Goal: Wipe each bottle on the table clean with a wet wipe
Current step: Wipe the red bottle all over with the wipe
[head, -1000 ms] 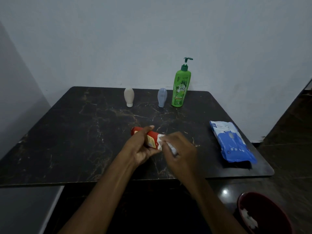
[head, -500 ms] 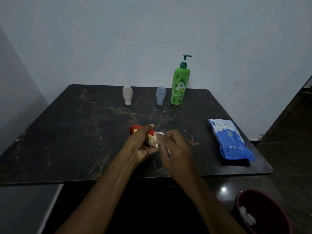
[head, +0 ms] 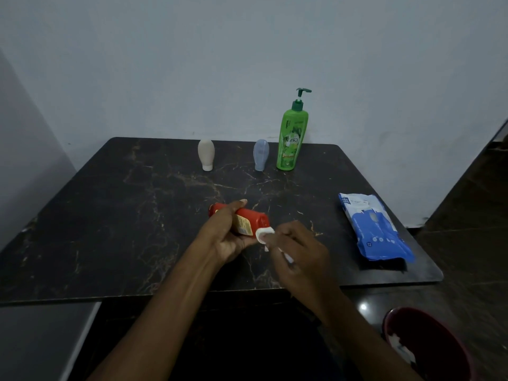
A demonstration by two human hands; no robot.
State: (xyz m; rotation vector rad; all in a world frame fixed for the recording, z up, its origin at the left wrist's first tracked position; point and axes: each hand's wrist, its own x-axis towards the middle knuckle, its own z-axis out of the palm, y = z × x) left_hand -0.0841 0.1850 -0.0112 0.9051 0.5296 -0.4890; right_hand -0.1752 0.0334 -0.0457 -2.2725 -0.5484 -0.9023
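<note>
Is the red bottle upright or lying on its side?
On its side: the left hand grips the red bottle roughly level, one end toward the right hand, which holds the wipe.

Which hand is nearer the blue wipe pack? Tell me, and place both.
Right. The right hand, holding a white wipe, sits left of the blue wipe pack, bare table between them. The left hand, gripping the red bottle, is farther left, beyond the right hand.

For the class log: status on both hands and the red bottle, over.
Left hand grips red bottle, sideways. Right hand pinches wet wipe at bottle's end. Nothing in the way.
</note>
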